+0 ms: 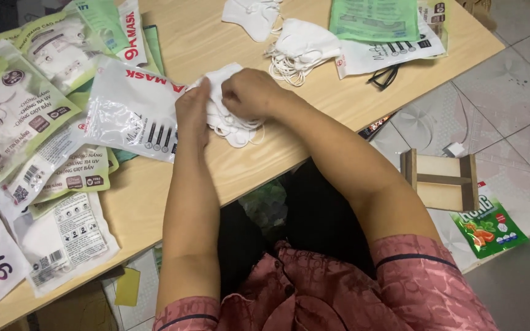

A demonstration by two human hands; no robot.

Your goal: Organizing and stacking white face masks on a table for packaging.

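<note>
Both hands meet over a small stack of white masks [231,119] lying near the front edge of the wooden counter [314,101]; the left hand [192,110] pinches the stack's left end, the right hand [249,92] is closed over its top, so the stack lies directly under both grips, its long axis running left to right, ear loops trailing toward the person. Just left of the stack, touching the left hand, lies a clear-and-white flat pouch [131,110] with a red band, its mouth toward the masks; further left, overlapping green-and-white pouches [13,110]; at the far edge, loose white masks [302,46] and a green packet [375,19].
</note>
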